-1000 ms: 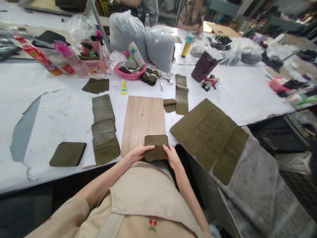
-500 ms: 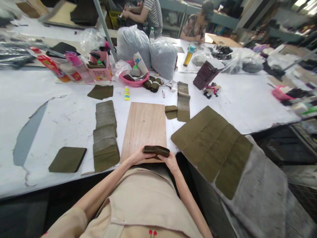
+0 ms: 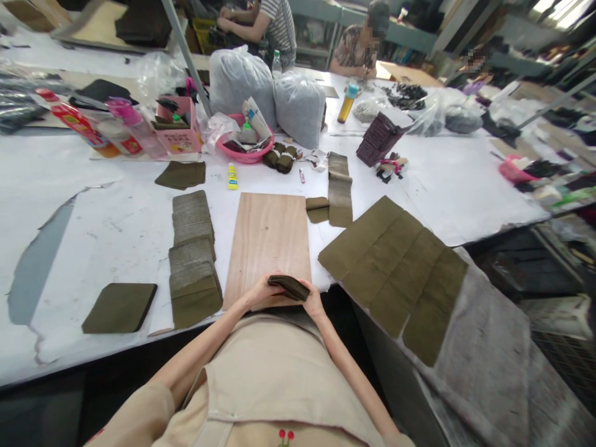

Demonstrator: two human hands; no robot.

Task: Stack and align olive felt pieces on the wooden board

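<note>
Between my left hand [image 3: 261, 290] and my right hand [image 3: 313, 300] is a stack of dark olive fabric pieces [image 3: 289, 287], gripped at both ends over the near edge of a wooden board [image 3: 270, 233]. The stack slants down toward my right hand, its layered edge facing up. Left of the board lies a fanned row of olive fabric pieces [image 3: 193, 261]. A neat olive stack [image 3: 120, 308] sits farther left. On the right, large olive panels [image 3: 395, 267] overlap on a grey cloth.
A pink basket [image 3: 246, 155] with odds and ends stands behind the board, near a yellow tube [image 3: 232, 177] and two full plastic bags [image 3: 242, 87]. Bottles and a pink box [image 3: 177, 127] are at back left. Two co-workers sit across the table [image 3: 433, 192].
The stack in my hands has tilted, its right end now lower and its layers more visible. My right hand has shifted slightly left. The whole view has shifted a little.
</note>
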